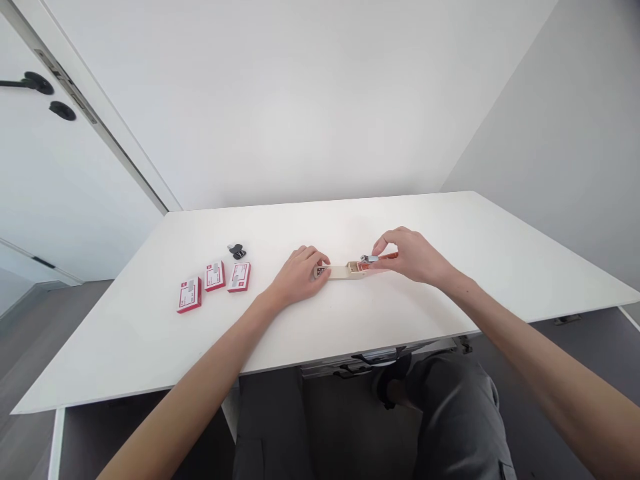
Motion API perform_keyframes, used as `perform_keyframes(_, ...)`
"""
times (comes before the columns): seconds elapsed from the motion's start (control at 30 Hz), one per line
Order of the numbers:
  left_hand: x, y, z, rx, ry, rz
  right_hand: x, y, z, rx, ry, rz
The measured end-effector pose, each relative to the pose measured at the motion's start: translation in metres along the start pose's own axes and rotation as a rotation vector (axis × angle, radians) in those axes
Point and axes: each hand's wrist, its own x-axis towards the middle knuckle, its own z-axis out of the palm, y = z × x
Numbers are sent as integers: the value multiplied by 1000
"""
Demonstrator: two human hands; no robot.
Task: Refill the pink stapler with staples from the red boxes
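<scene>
A long cream piece (339, 272), which looks like a stapler opened out flat, lies on the white table in front of me. My left hand (303, 275) is closed around its left end, thumb on the near side and fingers on the far side. At its right end is a small hollow compartment. Just above that, my right hand (407, 255) pinches an orange part with a silver metal end (369, 259), seemingly the stapler's magazine. Whether this part is joined to the cream piece I cannot tell, since my right fingers cover some of it.
Left of my hands, three red-and-white boxes (215, 276) lie on the table (320, 333). A small black object (237, 251), perhaps a staple remover, sits behind them. A white wall (300, 100) rises at the table's far edge. My legs are below the near edge.
</scene>
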Motion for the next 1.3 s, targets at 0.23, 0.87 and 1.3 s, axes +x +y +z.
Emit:
perform_keyframes(0.23, -1, 2, -1, -13, -13, -10, 1, -6, -5, -7, -78, 57)
perform_keyframes(0.87, -1, 2, 0, -6, -6, -7, 1, -4, 4, -148, -29, -94)
perform_keyframes(1.3, -2, 4, -2, -13, -14, -15, -29, 21, 15, -235, 201, -326)
